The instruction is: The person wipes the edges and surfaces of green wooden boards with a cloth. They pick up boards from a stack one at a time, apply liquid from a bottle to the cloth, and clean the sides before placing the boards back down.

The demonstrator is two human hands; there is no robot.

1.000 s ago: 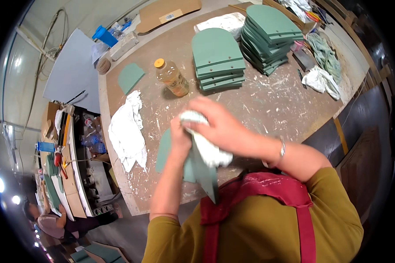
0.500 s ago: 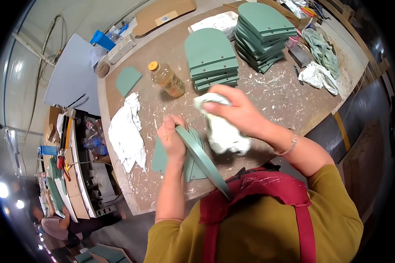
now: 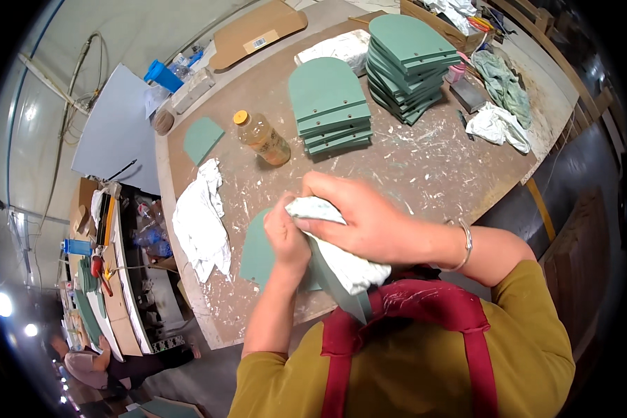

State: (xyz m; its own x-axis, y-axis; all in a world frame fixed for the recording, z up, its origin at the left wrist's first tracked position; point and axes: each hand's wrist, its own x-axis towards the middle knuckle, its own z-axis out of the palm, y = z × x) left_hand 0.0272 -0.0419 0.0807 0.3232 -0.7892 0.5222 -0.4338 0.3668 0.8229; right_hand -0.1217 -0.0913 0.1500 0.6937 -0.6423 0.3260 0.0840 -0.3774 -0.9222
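Observation:
My left hand [image 3: 287, 235] grips the upper end of a green rounded panel [image 3: 334, 284], which stands on edge and leans toward my apron. My right hand [image 3: 359, 216] is closed around a white cloth [image 3: 345, 261] and presses it against that panel, close beside my left fingers. The cloth covers much of the panel's face. Another green panel [image 3: 256, 249] lies flat on the table under my left wrist. Beyond my hands stands a bottle [image 3: 265, 139] with a yellow cap and amber liquid. A short stack of green panels [image 3: 331, 101] with small holes sits beside it.
A taller panel stack [image 3: 411, 66] stands at the back right, near a dark block [image 3: 467, 95] and rags [image 3: 498, 127]. A white cloth [image 3: 202, 219] and a small green piece [image 3: 202, 138] lie on the left of the worn table [image 3: 425, 164]. A person [image 3: 94, 362] works at far left.
My right hand has brought the cloth down and left onto the panel, meeting my left hand. My left hand still holds the panel and has shifted slightly toward me.

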